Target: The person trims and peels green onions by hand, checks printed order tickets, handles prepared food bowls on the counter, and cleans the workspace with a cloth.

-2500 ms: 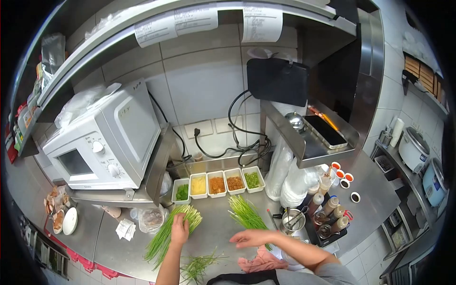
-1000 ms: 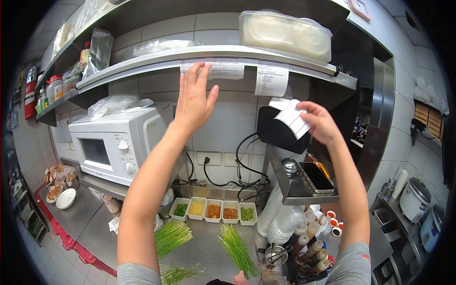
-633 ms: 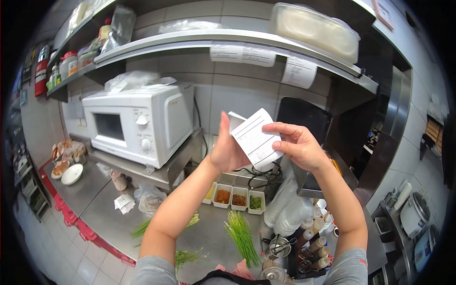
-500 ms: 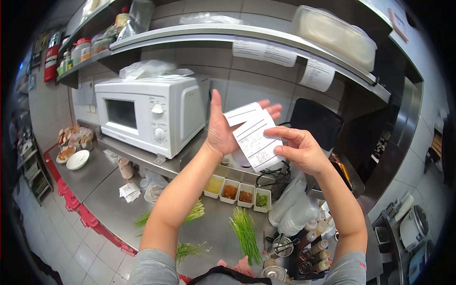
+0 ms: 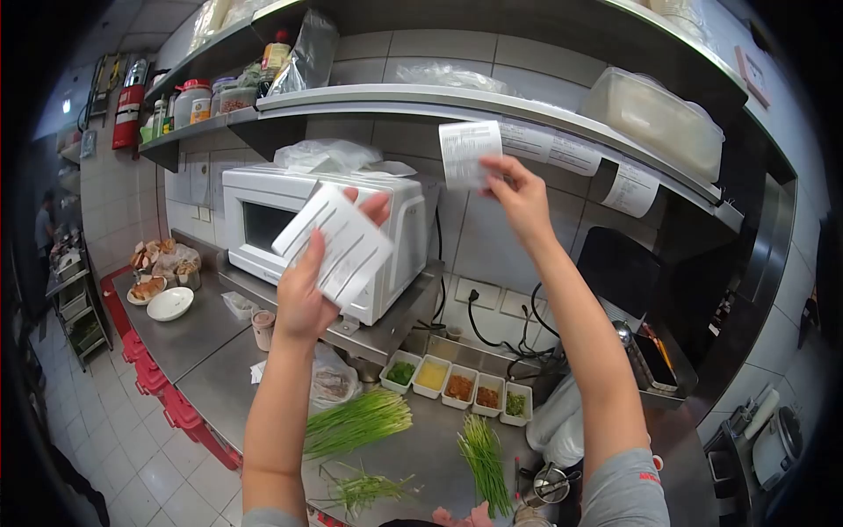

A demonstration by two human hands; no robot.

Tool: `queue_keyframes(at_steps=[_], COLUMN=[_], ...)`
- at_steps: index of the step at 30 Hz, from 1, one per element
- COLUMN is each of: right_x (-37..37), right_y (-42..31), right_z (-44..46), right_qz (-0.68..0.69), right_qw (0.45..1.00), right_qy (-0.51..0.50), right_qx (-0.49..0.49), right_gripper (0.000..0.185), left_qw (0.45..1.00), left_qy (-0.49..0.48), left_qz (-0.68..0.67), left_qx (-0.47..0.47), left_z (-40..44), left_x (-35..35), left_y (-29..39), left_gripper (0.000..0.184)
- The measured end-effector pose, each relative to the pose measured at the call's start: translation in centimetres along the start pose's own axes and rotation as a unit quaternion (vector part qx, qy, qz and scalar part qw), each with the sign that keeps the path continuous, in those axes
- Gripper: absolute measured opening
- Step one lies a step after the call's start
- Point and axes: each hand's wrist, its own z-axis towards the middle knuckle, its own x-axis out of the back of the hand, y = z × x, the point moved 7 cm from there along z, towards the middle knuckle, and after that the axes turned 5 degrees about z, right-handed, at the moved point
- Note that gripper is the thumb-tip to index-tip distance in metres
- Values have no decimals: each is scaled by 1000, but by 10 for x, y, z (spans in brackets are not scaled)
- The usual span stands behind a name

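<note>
My left hand (image 5: 306, 294) grips printed order slips (image 5: 338, 250) between the thumb and fingers, in front of the white microwave (image 5: 386, 224). The slips fan slightly, with dark lines across the front one. My right hand (image 5: 520, 198) is raised just under the metal shelf (image 5: 395, 99) and pinches the lower right corner of another order slip (image 5: 468, 151). The top of that slip reaches the shelf's front rail; I cannot tell whether the rail holds it. Several more slips, including a curled one (image 5: 630, 191), hang from the rail to its right.
Below, the steel counter (image 5: 206, 378) bears cut green stalks (image 5: 364, 422), another green bunch (image 5: 483, 461) and several small white tubs of toppings (image 5: 459, 386). A white bowl (image 5: 170, 304) stands at the left. A large plastic container (image 5: 654, 119) sits on the shelf. Black cables (image 5: 500, 342) hang by the wall.
My right hand has moved up, away from the left hand, carrying one slip to the shelf rail. The left hand has shifted left and still holds slips. The view has tilted upward.
</note>
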Motion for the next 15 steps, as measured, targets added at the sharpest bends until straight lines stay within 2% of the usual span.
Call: queue_keyframes(at_steps=[7,12,15], right_x=[-21,-21,-22], right_y=[37,24,13], right_z=[25,29,44], right_qz=[47,13,-24], right_qw=[996,997,996], right_qy=[72,76,78], right_qx=[-8,-19,-31], right_gripper=[34,40,42], left_qw=[997,992,990], left_qy=[23,44,20], left_qz=[35,21,27], left_qx=[72,118,137], left_z=[-74,-111,-113], left_x=[38,49,39], left_y=[12,4,-2], left_gripper=[57,53,55])
